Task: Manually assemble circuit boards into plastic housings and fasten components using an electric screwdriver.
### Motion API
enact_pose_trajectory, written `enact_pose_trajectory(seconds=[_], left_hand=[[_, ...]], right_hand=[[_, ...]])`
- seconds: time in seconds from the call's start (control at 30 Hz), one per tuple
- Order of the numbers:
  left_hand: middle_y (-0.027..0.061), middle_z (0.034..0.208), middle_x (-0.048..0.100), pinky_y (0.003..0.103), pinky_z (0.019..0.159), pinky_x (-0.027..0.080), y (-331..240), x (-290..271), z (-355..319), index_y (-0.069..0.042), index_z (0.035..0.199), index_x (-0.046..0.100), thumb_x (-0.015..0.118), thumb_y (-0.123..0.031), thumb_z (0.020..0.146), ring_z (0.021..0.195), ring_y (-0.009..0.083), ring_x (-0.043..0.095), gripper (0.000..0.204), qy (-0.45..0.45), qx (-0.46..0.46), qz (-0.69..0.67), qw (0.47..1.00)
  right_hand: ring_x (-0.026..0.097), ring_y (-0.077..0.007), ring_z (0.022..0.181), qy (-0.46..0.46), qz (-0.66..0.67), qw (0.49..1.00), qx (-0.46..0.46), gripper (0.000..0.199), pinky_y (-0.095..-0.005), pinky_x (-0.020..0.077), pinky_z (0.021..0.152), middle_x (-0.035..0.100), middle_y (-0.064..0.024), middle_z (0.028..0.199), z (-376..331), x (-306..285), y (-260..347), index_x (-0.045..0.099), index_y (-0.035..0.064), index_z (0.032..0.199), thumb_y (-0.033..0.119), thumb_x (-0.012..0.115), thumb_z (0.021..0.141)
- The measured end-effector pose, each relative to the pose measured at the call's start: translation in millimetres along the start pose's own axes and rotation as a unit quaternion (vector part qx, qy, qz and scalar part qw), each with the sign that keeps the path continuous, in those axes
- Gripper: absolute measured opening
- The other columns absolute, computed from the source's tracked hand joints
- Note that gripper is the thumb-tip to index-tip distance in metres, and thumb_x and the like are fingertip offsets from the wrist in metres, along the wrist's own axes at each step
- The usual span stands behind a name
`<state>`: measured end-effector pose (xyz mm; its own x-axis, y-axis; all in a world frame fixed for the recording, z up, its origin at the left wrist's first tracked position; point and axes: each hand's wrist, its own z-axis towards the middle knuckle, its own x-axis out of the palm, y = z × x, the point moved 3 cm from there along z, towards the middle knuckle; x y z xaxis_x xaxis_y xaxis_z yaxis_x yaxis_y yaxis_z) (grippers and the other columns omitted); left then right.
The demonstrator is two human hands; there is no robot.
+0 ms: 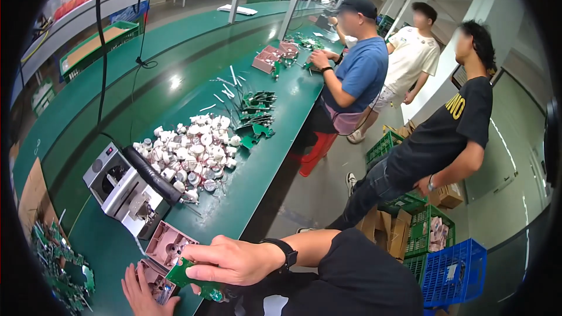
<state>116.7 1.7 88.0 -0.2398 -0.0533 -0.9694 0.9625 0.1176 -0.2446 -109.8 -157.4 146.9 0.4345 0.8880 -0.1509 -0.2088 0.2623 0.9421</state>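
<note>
At the near end of the green workbench, my right hand (225, 260) pinches a green circuit board (180, 274) between thumb and fingers. The board is over an opened pink plastic case (157, 287). My left hand (143, 295) steadies that case, fingers along its left side and thumb at its near right. Small parts show inside, partly covered by the board and hands. Joined or close to it lies another pink shell (165, 243) with round fittings inside. Below my right hand, a green piece with a shiny round part (215, 294) shows; I cannot tell whether it belongs to the board.
A grey bench machine (126, 190) with a black hose stands beyond the case. Behind it are heaped white motor-like parts (190, 152) and green boards (254, 117). More boards (52, 263) lie at left. A person in blue (360, 70) works farther along; two people stand right, near crates (453, 272).
</note>
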Motion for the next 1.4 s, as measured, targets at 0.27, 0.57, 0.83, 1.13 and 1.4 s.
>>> enact_pose_trajectory(seconds=[0.27,0.57,0.83,1.13,1.4], left_hand=[[0.0208,0.138,0.056,0.045,0.101,0.049,4,-3,-12,-0.005,0.147,0.051,0.087,-0.024,0.081,0.123,0.0365,0.058,0.078,-0.101,0.000,-0.013,0.995],[0.0188,0.139,0.056,0.048,0.106,0.047,15,-9,-2,-0.009,0.151,0.051,0.093,-0.020,0.066,0.125,0.0411,0.056,0.095,-0.231,-0.041,-0.037,0.971],[0.0172,0.139,0.054,0.049,0.109,0.044,11,-17,-13,-0.012,0.156,0.047,0.091,-0.019,0.067,0.130,0.0388,0.053,0.100,-0.245,-0.059,-0.085,0.964],[0.0185,0.143,0.056,0.051,0.110,0.045,16,-20,-17,-0.005,0.156,0.043,0.096,-0.021,0.062,0.131,0.0411,0.054,0.109,-0.306,-0.053,-0.044,0.949],[0.0163,0.141,0.054,0.051,0.108,0.043,14,-22,-15,-0.010,0.155,0.044,0.095,-0.020,0.064,0.128,0.0374,0.055,0.105,-0.311,-0.041,-0.039,0.949]], right_hand=[[0.066,-0.0217,0.063,0.014,0.071,0.997,-0.013,0.022,-0.0329,0.0493,0.058,0.077,-0.0067,0.090,0,9,6,0.055,-0.0005,0.124,0.016,0.055,0.110],[0.076,-0.0239,0.071,0.078,0.010,0.994,-0.071,0.024,-0.0327,0.0597,0.064,0.078,-0.0139,0.091,-1,6,6,0.059,-0.0031,0.122,0.006,0.066,0.101],[0.075,-0.0291,0.065,0.077,0.156,0.981,-0.088,0.014,-0.0346,0.0617,0.059,0.077,-0.0258,0.090,-2,23,11,0.064,-0.0063,0.091,0.006,0.068,0.096],[0.076,-0.0241,0.066,0.181,0.148,0.970,-0.070,0.013,-0.0330,0.0621,0.061,0.078,-0.0242,0.090,-15,46,2,0.059,-0.0074,0.101,0.002,0.067,0.097],[0.079,-0.0295,0.071,0.158,0.083,0.984,-0.023,0.017,-0.0390,0.0653,0.063,0.077,-0.0225,0.082,-9,49,-3,0.050,-0.0093,0.112,0.002,0.054,0.100]])
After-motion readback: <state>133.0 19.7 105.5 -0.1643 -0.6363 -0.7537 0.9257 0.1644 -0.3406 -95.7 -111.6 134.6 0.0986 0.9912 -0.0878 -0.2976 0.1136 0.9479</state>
